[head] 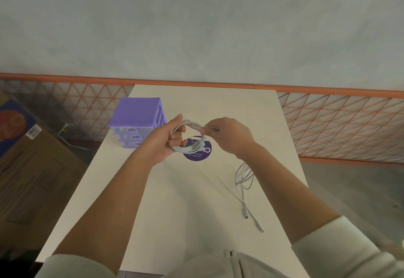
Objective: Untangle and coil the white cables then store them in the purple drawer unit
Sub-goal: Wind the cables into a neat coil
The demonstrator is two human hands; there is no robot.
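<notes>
The scene is viewed from head height, looking forward and down, close over the table [196,201]

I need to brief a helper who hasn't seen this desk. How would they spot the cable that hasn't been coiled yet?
On the white table, look near the right edge, under the right forearm. The loose cable lies there sprawled flat with its plugs trailing toward the person, unlike the coiled cable held in both hands.
</notes>
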